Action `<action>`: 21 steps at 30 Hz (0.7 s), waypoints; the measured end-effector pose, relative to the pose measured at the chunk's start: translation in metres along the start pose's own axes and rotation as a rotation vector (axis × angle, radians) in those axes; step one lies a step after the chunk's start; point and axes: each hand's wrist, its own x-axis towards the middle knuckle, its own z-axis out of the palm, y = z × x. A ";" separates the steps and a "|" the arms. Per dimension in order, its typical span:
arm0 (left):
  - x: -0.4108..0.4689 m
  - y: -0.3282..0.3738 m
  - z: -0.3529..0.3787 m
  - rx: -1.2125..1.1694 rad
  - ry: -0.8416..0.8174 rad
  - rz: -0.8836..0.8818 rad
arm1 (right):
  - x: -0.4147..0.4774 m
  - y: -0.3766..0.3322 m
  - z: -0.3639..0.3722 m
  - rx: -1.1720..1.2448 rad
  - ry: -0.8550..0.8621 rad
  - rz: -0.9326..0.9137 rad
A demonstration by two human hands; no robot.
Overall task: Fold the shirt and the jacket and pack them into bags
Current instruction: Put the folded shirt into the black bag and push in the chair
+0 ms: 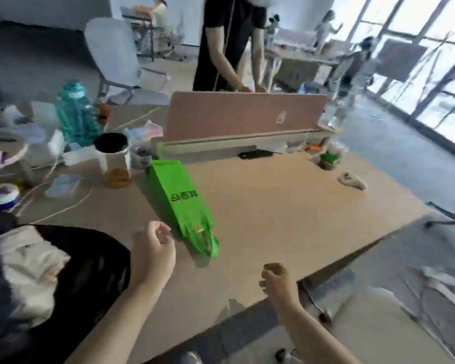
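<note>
I see one green bag (180, 203) lying flat on the brown table (286, 206), folded narrow. Its long axis runs from about 11 o'clock to 5 o'clock across the tabletop: the closed bottom edge points away toward the pink divider panel (244, 115), and the handle end points back toward me, just beside my hands. Black printed characters sit midway along it.

At 8 o'clock, on the table's near left corner, I count one heap of clothing: a black garment (90, 269) with a cream garment (29, 274) bunched on top of it. The blur keeps me from telling which is the shirt and which the jacket.

I count two hands, both bare-armed and reaching in from 6 o'clock. My left hand (153, 252) hovers over the table between the clothing heap and the bag's handle end, fingers curled loosely inward, holding nothing I can make out. My right hand (276, 281) is at about 5 o'clock near the table's front edge, curled into a loose fist; whether it holds something small I cannot tell.

One other person (229, 43) in black stands beyond the divider at 12 o'clock.
</note>
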 end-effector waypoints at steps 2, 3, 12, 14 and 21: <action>-0.039 0.032 0.058 0.002 -0.206 0.059 | -0.014 0.021 -0.081 0.004 0.124 -0.003; -0.064 0.051 0.086 0.004 -0.322 0.118 | -0.024 0.032 -0.125 0.013 0.194 -0.006; -0.366 0.192 0.246 -0.006 -1.042 0.527 | -0.171 0.165 -0.465 0.086 0.806 0.194; -0.428 0.210 0.271 0.014 -1.164 0.566 | -0.198 0.198 -0.517 0.067 0.884 0.223; -0.631 0.283 0.379 -0.035 -1.440 0.455 | -0.214 0.271 -0.667 0.100 0.944 0.097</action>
